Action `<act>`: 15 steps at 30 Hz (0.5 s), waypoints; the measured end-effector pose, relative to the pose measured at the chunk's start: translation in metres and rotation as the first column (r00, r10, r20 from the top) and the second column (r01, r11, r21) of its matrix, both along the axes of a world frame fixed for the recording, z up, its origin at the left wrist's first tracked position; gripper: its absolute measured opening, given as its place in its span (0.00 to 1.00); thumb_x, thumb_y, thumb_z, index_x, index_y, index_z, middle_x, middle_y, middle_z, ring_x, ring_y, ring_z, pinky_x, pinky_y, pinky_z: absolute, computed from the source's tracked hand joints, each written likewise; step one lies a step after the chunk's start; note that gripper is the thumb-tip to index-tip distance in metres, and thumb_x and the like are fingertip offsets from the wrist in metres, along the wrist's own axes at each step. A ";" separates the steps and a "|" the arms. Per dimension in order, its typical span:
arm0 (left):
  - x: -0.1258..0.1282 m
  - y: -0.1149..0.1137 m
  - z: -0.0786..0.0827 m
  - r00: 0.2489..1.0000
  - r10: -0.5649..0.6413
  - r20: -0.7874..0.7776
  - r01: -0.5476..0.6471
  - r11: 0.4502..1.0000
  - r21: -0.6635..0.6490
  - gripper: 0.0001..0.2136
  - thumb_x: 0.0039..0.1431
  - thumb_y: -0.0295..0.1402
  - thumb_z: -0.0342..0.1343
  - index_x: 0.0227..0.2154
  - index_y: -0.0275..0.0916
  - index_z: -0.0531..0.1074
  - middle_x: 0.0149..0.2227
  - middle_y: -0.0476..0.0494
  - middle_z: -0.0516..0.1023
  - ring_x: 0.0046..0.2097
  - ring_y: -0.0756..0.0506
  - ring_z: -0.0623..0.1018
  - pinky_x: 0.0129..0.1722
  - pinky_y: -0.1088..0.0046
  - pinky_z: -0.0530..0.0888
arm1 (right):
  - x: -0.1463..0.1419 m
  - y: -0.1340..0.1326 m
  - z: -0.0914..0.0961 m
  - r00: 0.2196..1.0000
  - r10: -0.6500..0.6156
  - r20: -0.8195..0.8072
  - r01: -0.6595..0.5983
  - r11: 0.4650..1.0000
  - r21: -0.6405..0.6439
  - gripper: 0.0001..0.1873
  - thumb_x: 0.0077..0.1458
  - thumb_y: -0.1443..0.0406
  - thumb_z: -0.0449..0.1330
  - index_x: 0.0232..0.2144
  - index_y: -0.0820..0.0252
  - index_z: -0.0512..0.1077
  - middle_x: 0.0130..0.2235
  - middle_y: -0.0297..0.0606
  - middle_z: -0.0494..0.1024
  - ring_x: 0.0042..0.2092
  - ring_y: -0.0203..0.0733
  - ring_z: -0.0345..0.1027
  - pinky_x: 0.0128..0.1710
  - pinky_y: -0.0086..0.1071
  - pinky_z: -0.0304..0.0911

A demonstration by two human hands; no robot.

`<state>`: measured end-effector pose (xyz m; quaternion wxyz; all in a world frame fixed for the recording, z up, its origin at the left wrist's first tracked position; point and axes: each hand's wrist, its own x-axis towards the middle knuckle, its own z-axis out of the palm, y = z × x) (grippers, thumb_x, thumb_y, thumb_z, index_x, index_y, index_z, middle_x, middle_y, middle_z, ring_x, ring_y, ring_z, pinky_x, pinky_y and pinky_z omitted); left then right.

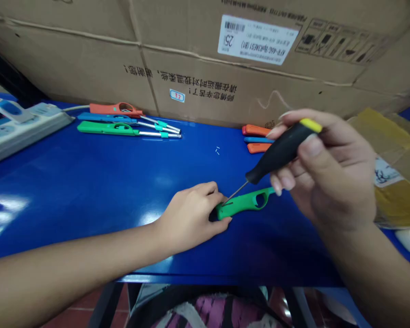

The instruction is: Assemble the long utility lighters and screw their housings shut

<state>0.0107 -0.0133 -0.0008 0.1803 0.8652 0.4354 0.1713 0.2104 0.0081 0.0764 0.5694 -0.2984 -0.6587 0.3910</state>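
In the head view, a green long-nosed lighter point(242, 205) lies on the blue table point(116, 187). My left hand point(198, 212) closes its fingers and thumb round the left end of this lighter. My right hand point(331, 168) grips a screwdriver point(280, 155) with a black handle and a yellow end. Its thin shaft slants down to the left, and the tip meets the lighter's body close to my left fingertips. Part of the lighter's right end lies behind or beside my right fingers, so I cannot see all of it.
Three lighters, orange point(114, 110), blue point(105, 118) and green point(107, 128), lie at the back left beside a power strip point(23, 127). More orange and blue handles point(258, 140) show behind the screwdriver. Tiny white pieces point(217, 150) lie mid-table. A cardboard box point(191, 68) walls the back.
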 end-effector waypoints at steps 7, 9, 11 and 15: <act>-0.003 0.001 0.001 1.000 -0.003 0.011 0.003 1.000 -0.012 0.12 0.58 0.39 0.61 0.43 0.42 0.78 0.39 0.48 0.76 0.43 0.43 0.78 0.35 0.68 0.74 | 0.010 0.042 -0.012 0.982 -0.089 -0.166 0.041 0.962 -0.271 0.16 0.51 0.56 0.72 0.35 0.53 0.70 0.25 0.24 0.72 0.24 0.29 0.70 0.28 0.24 0.75; -0.003 0.001 0.001 1.000 -0.002 0.017 0.002 1.000 -0.005 0.12 0.57 0.39 0.61 0.42 0.42 0.78 0.39 0.48 0.77 0.43 0.43 0.78 0.36 0.68 0.74 | 0.009 0.055 -0.030 0.996 -0.081 -0.040 0.065 0.947 -0.316 0.20 0.51 0.52 0.70 0.38 0.54 0.69 0.27 0.26 0.74 0.27 0.32 0.74 0.31 0.28 0.77; -0.004 0.001 0.000 1.000 0.005 0.021 -0.005 1.000 0.005 0.11 0.56 0.38 0.61 0.42 0.42 0.78 0.39 0.49 0.77 0.43 0.43 0.78 0.37 0.68 0.74 | 0.007 0.065 -0.049 0.991 -0.073 0.113 0.104 0.948 -0.301 0.22 0.54 0.47 0.66 0.40 0.54 0.65 0.32 0.27 0.74 0.30 0.33 0.77 0.33 0.31 0.77; -0.004 0.002 0.000 1.000 0.010 0.028 -0.011 1.000 0.019 0.11 0.55 0.37 0.62 0.41 0.42 0.77 0.38 0.50 0.76 0.42 0.43 0.78 0.37 0.68 0.75 | 0.006 0.075 -0.072 0.956 0.011 0.295 0.076 0.957 -0.282 0.20 0.54 0.50 0.65 0.38 0.57 0.66 0.34 0.35 0.77 0.34 0.44 0.79 0.30 0.39 0.77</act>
